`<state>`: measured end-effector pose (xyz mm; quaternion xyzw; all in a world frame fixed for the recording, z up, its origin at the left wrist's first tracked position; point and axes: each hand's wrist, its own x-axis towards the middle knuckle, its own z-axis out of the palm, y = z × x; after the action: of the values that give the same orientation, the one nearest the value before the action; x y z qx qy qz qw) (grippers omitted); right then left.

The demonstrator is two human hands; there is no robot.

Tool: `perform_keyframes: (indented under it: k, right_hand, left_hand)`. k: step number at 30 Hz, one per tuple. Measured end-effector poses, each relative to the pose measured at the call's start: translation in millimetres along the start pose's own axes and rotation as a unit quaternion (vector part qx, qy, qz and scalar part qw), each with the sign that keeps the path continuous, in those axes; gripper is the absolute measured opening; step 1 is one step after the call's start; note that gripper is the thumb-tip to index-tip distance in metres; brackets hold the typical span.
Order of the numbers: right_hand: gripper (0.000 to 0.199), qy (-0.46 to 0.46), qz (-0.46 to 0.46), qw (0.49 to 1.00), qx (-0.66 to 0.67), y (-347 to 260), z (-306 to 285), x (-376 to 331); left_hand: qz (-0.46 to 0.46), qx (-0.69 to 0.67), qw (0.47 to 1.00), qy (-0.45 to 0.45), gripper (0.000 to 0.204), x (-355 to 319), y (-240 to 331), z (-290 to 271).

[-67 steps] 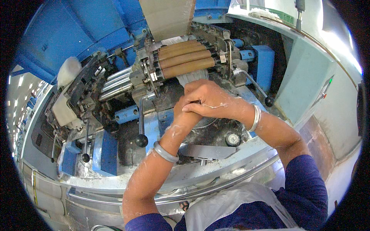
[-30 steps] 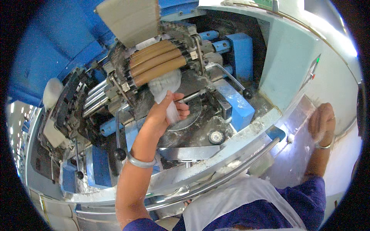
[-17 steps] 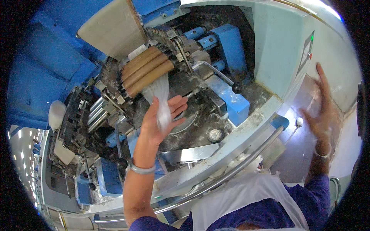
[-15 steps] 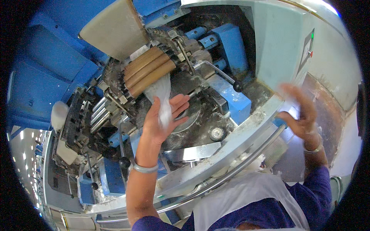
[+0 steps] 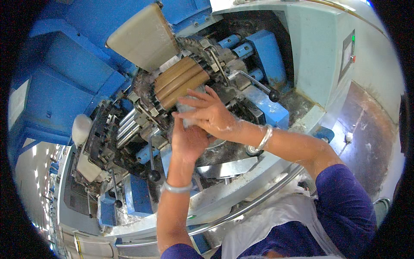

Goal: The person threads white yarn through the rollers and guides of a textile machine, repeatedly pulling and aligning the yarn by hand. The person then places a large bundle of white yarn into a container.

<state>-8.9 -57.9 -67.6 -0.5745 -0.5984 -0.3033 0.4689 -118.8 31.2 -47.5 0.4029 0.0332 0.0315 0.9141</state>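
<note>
A strip of loose white fibre (image 5: 184,108) hangs from the brown grooved rollers (image 5: 183,83) of a blue machine, and both hands meet on it just below them. My left hand (image 5: 188,143) holds the strip from beneath, palm up and thumb raised; most of its fingers are hidden behind the other hand. Over the strip lies my right hand (image 5: 213,115), open, its fingers stretched and slightly spread toward the rollers. Part of the fibre is covered by the hands.
A cream hinged cover (image 5: 142,36) stands raised behind the rollers. Black-knobbed levers (image 5: 274,95) flank them. A curved metal rail (image 5: 258,192) runs along the machine's front edge. To the left are bare metal rollers (image 5: 129,127); a small control panel (image 5: 346,54) is at far right.
My right hand has come in from the far right and onto the fibre strip beside my left hand. My left hand stays under the strip. The whole view has shifted slightly.
</note>
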Motion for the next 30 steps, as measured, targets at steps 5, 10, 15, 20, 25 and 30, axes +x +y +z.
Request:
perform_keyframes:
  k: [5, 10, 15, 20, 25, 30]
  right_hand:
    - [0.026, 0.065, 0.23, 0.922, 0.305, 20, -1, 30]
    - [0.043, 0.082, 0.258, 0.875, 0.403, -14, 23, 39]
    - [0.063, 0.062, 0.143, 0.936, 0.315, -2, 40, 83]
    - [0.056, 0.036, 0.044, 0.992, 0.114, -17, 45, 79]
    - [0.068, 0.044, 0.007, 0.967, 0.25, -30, 65, 35]
    - [0.036, 0.199, 0.017, 0.98, 0.002, 16, 78, 96]
  left_hand:
    - [0.175, 0.134, 0.937, 0.271, 0.082, -30, -26, 27]
    - [0.49, 0.341, 0.771, 0.22, 0.078, 25, 36, 25]
    - [0.41, 0.17, 0.896, 0.027, 0.085, 40, 25, 20]
    - [0.405, 0.178, 0.894, -0.068, 0.088, 38, 40, 0]
    - [0.367, 0.156, 0.91, 0.114, 0.077, 33, 45, -14]
    - [0.378, 0.229, 0.897, 0.005, 0.066, 29, 25, 10]
